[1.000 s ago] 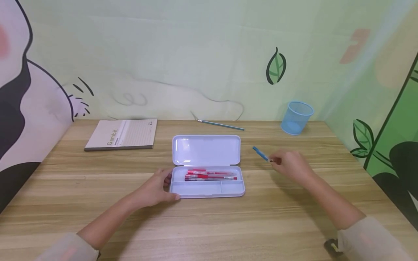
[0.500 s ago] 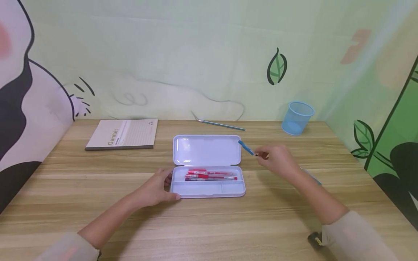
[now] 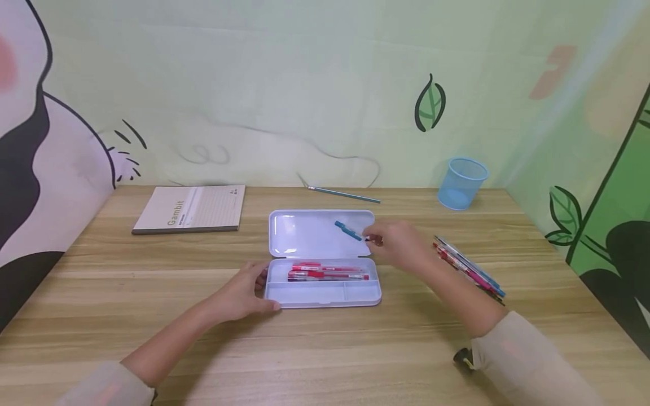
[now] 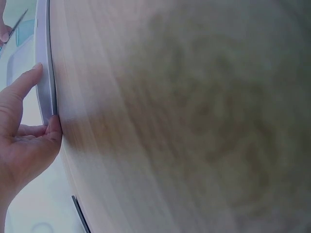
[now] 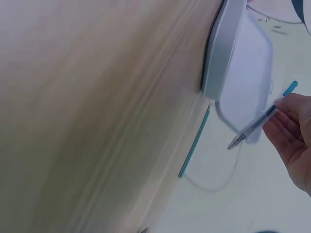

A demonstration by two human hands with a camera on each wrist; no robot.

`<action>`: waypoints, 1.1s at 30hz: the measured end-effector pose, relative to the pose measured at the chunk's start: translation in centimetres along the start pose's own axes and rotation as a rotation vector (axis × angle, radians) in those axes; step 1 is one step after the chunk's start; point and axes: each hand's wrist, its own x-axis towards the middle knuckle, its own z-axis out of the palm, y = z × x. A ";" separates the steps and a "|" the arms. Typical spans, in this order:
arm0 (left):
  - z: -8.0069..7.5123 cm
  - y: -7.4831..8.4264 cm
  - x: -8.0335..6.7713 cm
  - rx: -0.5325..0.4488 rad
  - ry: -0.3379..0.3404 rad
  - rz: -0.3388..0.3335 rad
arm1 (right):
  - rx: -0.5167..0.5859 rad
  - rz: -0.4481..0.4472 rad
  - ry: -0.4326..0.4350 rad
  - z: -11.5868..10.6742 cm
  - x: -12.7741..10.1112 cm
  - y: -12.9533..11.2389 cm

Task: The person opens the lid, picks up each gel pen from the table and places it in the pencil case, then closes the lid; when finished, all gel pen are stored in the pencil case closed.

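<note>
A white pencil case (image 3: 304, 293) lies open on the table, its lid (image 3: 299, 231) folded back toward the wall. Several red pens (image 3: 327, 276) lie in its long rear compartment. My left hand (image 3: 249, 293) grips the case's left end, thumb at the front corner; in the left wrist view the fingers bend against its side (image 4: 44, 97). My right hand (image 3: 398, 245) pinches a blue pen (image 3: 347, 230) above the right part of the lid. The right wrist view shows this pen (image 5: 255, 124) with a clear barrel, tilted between thumb and fingers.
Several more pens (image 3: 472, 268) lie in a bunch right of the case, partly behind the right forearm. A blue mesh pen cup (image 3: 462, 186) stands at the back right. A teal pencil (image 3: 345, 195) lies by the wall. A notebook (image 3: 190, 208) rests at the back left.
My right hand has carried the blue pen leftward, from right of the case to over the lid. The bunch of pens has come into view behind the forearm. My left hand stays still.
</note>
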 end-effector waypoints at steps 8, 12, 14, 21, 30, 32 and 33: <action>0.0 0.0 0.0 0.004 0.000 0.007 | -0.036 -0.078 -0.053 0.7 1.4 -2.4; 0.0 -0.1 0.0 0.007 0.002 0.008 | -0.047 -0.111 -0.083 1.3 2.0 -3.3; 0.0 -0.1 0.0 0.007 0.001 0.006 | -0.050 -0.125 -0.102 1.6 2.2 -3.8; 0.0 0.0 -0.1 -0.008 -0.005 0.003 | -0.057 -0.209 -0.125 2.6 2.6 -4.9; -0.1 0.0 -0.2 -0.019 -0.012 -0.003 | -0.107 -0.261 -0.173 3.7 2.8 -5.7; 0.0 -0.1 -0.1 -0.018 -0.009 0.003 | -0.108 -0.248 -0.192 3.9 2.9 -5.8; 0.0 -0.1 0.0 -0.019 -0.007 0.007 | -0.110 -0.246 -0.199 4.0 2.9 -5.8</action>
